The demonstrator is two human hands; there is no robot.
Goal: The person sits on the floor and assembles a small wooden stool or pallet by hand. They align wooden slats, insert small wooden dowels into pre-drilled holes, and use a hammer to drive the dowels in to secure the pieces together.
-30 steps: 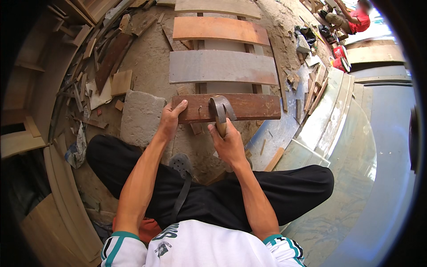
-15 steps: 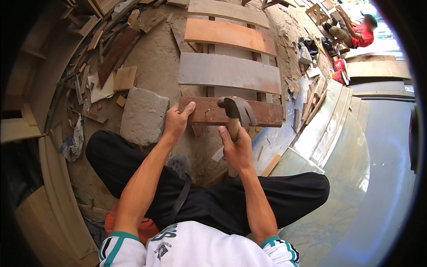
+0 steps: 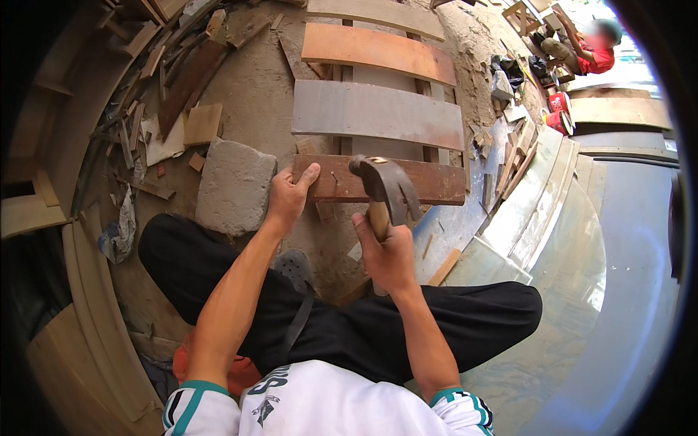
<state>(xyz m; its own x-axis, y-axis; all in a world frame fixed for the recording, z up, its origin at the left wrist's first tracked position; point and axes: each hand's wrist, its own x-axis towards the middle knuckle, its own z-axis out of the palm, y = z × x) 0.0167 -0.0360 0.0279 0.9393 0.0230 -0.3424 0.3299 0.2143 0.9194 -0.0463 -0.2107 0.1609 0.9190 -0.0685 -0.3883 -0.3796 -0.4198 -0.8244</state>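
My left hand (image 3: 289, 193) is closed on the left end of a dark reddish-brown wooden board (image 3: 429, 182), thumb on top. This board is the nearest of several slats across a wooden frame; a grey slat (image 3: 378, 112) and an orange-brown slat (image 3: 374, 52) lie beyond it. A small nail (image 3: 335, 177) sticks out of the dark board just right of my left thumb. In my right hand (image 3: 389, 254) is a claw hammer (image 3: 392, 190), gripped by its wooden handle. Its metal head hangs over the board, right of the nail and apart from it.
A rough stone block (image 3: 236, 187) lies left of my left hand. Wood scraps (image 3: 200, 87) litter the floor at the far left. Large flat sheets (image 3: 567, 232) lie to my right. Red cans (image 3: 558, 112) stand at the far right, where another person (image 3: 582, 47) sits.
The hammer head has turned slightly and come a little nearer to me, with my right hand shifted along. My left hand keeps its hold on the board.
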